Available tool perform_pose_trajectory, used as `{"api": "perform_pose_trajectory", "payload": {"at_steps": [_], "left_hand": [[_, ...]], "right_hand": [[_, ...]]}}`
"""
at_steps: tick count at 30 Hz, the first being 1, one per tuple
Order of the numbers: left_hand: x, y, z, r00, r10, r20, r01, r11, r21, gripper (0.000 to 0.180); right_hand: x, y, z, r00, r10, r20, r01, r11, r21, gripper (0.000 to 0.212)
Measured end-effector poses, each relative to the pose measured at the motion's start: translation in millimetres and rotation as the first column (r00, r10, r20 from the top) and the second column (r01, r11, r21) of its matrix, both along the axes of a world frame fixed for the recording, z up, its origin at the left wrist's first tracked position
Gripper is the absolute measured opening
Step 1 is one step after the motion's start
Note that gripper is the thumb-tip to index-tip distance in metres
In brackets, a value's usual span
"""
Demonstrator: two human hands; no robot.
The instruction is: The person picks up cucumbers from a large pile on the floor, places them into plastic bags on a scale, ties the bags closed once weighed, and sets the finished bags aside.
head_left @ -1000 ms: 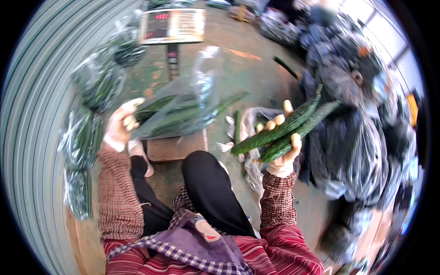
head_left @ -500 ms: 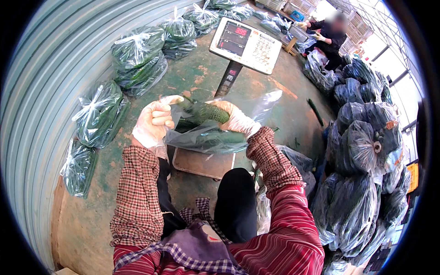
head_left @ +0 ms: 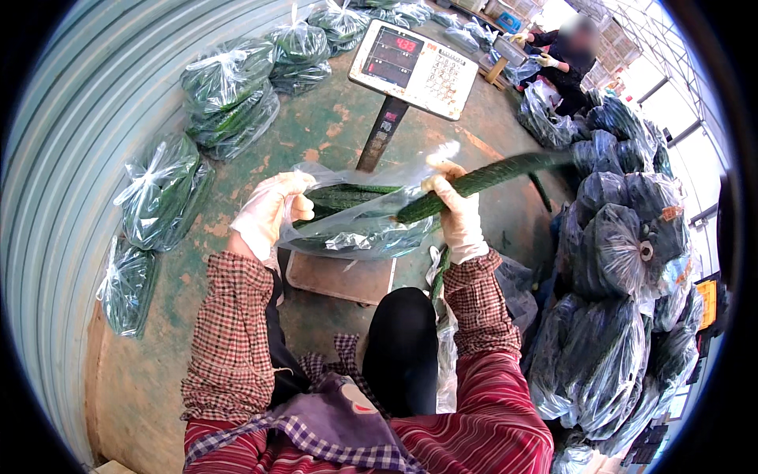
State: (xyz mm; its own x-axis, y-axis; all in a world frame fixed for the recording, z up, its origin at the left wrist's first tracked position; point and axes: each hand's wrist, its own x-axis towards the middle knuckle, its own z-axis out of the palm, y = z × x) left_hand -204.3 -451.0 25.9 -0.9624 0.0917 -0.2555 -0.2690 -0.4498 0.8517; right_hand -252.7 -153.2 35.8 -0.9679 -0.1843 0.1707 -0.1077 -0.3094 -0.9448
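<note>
Bare green floor (head_left: 260, 182) at center left leaves room to pass. The scale post (head_left: 380, 134) stands at upper middle, and dark bags (head_left: 624, 261) (a big heap) block the right.

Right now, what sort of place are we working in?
Probably a produce packing area in a shed or greenhouse: a platform scale stands ahead, tied clear bags of cucumbers lie along the corrugated wall, and the right hand feeds a cucumber into a bag.
</note>
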Motion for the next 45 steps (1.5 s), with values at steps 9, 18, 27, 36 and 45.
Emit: {"api": "perform_pose_trajectory", "payload": {"at_steps": [9, 18, 27, 36, 45], "left_hand": [[-1.0, 8.2, 4.0, 0.976, 0.216, 0.014, -0.214, 0.973, -0.082, 0.017], [-6.1, -1.5, 5.3, 0.947, 0.32, 0.014, -0.318, 0.945, -0.074, 0.017], [-12.7, 15.1, -14.7, 0.973, 0.228, -0.043, -0.232, 0.951, -0.205, 0.016], [-20.1, 45.8, -16.1, 0.956, 0.103, -0.275, -0.191, 0.929, -0.317, 0.006], [-4.5, 3.7, -24.3, 0.982, 0.09, -0.165, -0.169, 0.806, -0.567, 0.024]], "right_hand": [[-15.7, -94.5, -4.2, 0.79, 0.559, -0.252, -0.471, 0.816, 0.336, 0.021], [-71.7, -29.3, -106.2, 0.996, 0.015, -0.087, 0.088, -0.03, 0.996, 0.045], [94.8, 47.0, -53.8, 0.981, -0.191, 0.02, 0.163, 0.881, 0.444, 0.027], [256.9, 187.7, -211.4, 0.518, -0.609, 0.601, 0.629, 0.747, 0.216, 0.013], [305.0, 264.1, -331.2, 0.321, -0.427, 0.845, 0.922, 0.347, -0.174, 0.027]]}}
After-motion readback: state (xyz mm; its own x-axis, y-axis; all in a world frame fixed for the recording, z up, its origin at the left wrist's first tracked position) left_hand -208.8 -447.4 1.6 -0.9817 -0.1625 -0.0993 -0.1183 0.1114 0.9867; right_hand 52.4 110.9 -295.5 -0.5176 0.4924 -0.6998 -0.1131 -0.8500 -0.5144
